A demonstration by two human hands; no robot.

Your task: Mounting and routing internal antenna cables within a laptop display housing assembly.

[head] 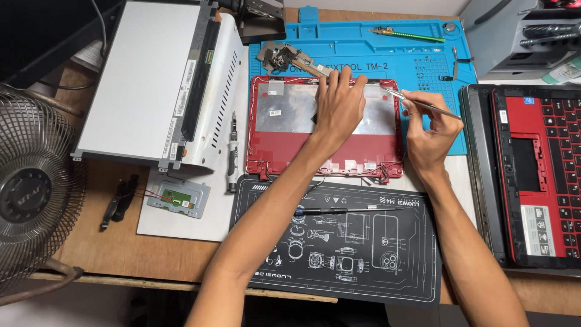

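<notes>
- Pressing down on the top edge of a red laptop lid, the left hand lies flat with its fingers spread and closed on nothing; the fingertips reach the upper rim of the lid.
- The right hand is pinched shut on a pair of metal tweezers, whose thin tips point left toward the lid's upper right corner, just beside the left hand's fingers.
- The two hands are near each other but apart.
- The lid lies open side up in the middle of the desk, with a silver foil panel inside it and thin wires running along its rim.
- Its upper part rests on a blue work mat; its lower edge meets a black work mat with white drawings.
- A thin black tool lies on the black mat, under the left forearm.
- A metal hinge piece sits on the blue mat just above the lid.
- To the left, a screen panel lies face down, a screwdriver beside it and a small green circuit board below it.
- A fan stands at the far left.
- A red and black laptop keyboard lies at the right edge.
</notes>
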